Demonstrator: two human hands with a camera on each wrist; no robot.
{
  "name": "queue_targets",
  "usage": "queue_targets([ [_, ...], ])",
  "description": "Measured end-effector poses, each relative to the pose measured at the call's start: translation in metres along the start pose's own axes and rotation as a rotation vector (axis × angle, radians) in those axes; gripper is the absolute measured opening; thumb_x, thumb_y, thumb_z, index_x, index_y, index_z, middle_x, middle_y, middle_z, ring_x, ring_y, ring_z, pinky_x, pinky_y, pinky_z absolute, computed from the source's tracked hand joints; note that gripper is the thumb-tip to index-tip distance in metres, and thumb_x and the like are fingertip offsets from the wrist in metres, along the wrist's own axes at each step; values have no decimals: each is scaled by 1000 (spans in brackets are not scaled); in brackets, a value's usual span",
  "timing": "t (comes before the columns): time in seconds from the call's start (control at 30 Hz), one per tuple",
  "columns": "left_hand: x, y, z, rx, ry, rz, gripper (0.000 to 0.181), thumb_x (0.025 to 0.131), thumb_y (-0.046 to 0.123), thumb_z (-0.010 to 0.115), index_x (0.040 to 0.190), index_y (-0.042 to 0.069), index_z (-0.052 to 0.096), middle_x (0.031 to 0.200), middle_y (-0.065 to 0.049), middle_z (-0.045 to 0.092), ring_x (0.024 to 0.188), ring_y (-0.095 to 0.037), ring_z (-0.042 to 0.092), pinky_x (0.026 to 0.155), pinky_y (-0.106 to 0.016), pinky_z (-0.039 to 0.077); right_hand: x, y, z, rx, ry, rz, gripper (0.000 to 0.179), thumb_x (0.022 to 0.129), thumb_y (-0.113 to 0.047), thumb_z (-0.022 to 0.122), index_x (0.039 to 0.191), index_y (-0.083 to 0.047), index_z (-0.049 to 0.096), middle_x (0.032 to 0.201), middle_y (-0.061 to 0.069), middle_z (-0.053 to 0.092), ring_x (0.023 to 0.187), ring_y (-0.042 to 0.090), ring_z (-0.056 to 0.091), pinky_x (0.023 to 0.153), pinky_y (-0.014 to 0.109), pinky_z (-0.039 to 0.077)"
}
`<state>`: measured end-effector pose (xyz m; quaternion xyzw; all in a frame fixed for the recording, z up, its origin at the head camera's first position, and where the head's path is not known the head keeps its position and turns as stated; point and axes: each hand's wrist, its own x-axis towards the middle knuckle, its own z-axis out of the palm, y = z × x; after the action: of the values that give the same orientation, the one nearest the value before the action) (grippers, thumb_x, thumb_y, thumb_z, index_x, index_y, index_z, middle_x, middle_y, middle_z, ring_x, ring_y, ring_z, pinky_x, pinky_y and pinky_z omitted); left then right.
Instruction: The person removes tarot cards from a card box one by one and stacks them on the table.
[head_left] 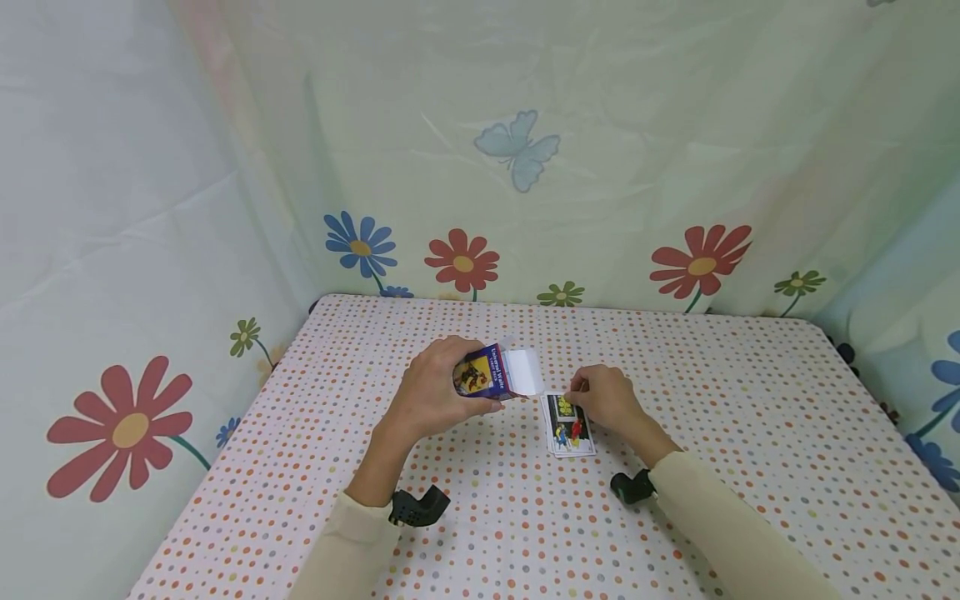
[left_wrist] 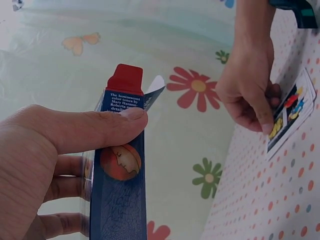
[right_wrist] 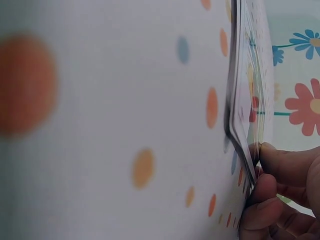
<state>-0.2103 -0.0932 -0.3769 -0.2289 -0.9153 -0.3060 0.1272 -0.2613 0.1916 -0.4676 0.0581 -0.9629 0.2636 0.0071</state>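
Note:
My left hand [head_left: 433, 387] grips a blue tarot card box [head_left: 482, 372] above the table, thumb along one narrow side and fingers around the other. The box's end flap [head_left: 524, 372] hangs open toward the right, and a red tab [left_wrist: 126, 78] sticks up in the left wrist view. A small stack of tarot cards [head_left: 568, 433] lies face up on the table, slightly fanned. With thumb and fingers, my right hand [head_left: 606, 400] pinches the far right corner of these cards. The right wrist view shows the card edges [right_wrist: 234, 90] side-on, the corner between thumb and fingers.
A dotted cloth [head_left: 480, 533] covers the table. Behind it hangs a curtain [head_left: 600, 192] printed with flowers and a butterfly, with more curtain at both sides. Each wrist wears a small black camera [head_left: 420, 507].

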Motion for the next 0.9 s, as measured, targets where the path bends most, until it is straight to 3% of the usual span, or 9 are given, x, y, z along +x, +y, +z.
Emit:
queue_targets([
  [0.53, -1, 1, -1, -9, -9, -8, 75, 69, 37, 95, 133, 15, 63, 122, -2, 66, 106, -20, 59, 88, -39, 53, -1, 1, 0, 24, -10, 38, 15, 91, -19, 76, 84, -8, 68, 76, 3, 62, 71, 19, 55, 63, 33, 42],
  [0.9, 0, 1, -2, -14, -4, 10, 76, 68, 37, 95, 134, 14, 63, 125, -3, 66, 108, -22, 59, 89, -39, 53, -4, -5, -3, 138, 18, 56, 19, 93, -20, 73, 93, -2, 68, 76, 6, 62, 67, 18, 53, 59, 29, 42],
])
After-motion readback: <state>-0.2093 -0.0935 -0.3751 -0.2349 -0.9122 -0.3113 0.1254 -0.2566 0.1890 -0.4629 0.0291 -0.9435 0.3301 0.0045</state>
